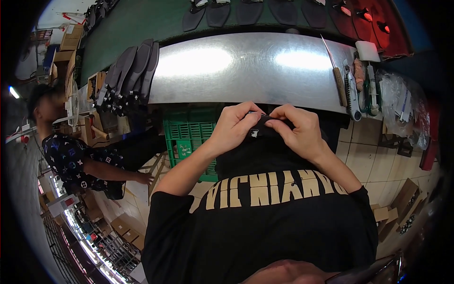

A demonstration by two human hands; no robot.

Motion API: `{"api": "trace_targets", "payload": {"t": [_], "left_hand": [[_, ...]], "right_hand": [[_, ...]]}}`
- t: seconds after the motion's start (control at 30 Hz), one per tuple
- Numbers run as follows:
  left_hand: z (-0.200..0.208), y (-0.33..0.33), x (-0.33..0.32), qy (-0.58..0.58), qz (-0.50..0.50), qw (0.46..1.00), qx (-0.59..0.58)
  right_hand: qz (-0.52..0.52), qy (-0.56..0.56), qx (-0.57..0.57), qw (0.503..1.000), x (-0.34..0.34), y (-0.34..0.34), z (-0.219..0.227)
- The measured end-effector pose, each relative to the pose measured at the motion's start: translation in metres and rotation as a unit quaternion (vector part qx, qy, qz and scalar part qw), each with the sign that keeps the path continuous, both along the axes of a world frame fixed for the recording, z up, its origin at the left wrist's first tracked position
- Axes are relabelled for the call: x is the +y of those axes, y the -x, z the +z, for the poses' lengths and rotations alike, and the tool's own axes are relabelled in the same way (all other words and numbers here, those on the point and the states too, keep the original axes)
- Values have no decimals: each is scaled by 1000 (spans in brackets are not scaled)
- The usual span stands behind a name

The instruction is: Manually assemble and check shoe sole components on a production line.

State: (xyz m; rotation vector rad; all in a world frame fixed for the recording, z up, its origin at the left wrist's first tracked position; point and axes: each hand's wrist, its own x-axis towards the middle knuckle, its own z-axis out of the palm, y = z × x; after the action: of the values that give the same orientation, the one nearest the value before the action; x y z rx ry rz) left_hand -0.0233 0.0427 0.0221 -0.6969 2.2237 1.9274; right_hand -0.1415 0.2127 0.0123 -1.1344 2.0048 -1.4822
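Note:
Just off the near edge of the steel worktop point(198, 66), both hands pinch a dark, narrow piece point(265, 119) in front of my body. It blends into my black clothing, so its full shape and kind cannot be made out. My left hand point(236, 124) has thumb and forefinger closed on one end. On the other end, the fingers of my right hand point(299, 128) are bent, with the thumb pressed in. Between the hands, a small white patch point(254, 133) shows just below the piece.
Black shoe soles point(135, 71) are stacked at the worktop's left end. An awl point(338, 80), a utility knife point(352, 94) and other tools lie at its right. Beyond runs a green belt point(165, 21) carrying more soles. A green crate point(189, 137) stands below; a person point(85, 156) is at left.

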Motion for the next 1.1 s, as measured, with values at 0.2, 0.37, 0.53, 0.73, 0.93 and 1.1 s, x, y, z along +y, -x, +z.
{"api": "trace_targets", "payload": {"t": [0.2, 0.37, 0.53, 0.73, 0.93, 1.1], "left_hand": [[4, 4, -6, -49, -7, 999, 17], [16, 6, -10, -75, -15, 997, 12], [9, -15, -37, -150, 150, 973, 95], [-29, -23, -56, -332, 358, 865, 116], [-40, -5, -35, -511, 402, 756, 71], [-39, 10, -12, -570, 402, 717, 18]], "right_hand": [[24, -7, -231, 973, -5, 9, -4], [138, -36, -351, 926, -12, 32, 3], [-123, 18, 15, 992, 1, 88, 11], [-211, -210, 415, 860, 26, 115, -45], [5, -34, -26, 999, 2, 38, -16], [112, -3, -346, 931, -31, -14, -11]]}}
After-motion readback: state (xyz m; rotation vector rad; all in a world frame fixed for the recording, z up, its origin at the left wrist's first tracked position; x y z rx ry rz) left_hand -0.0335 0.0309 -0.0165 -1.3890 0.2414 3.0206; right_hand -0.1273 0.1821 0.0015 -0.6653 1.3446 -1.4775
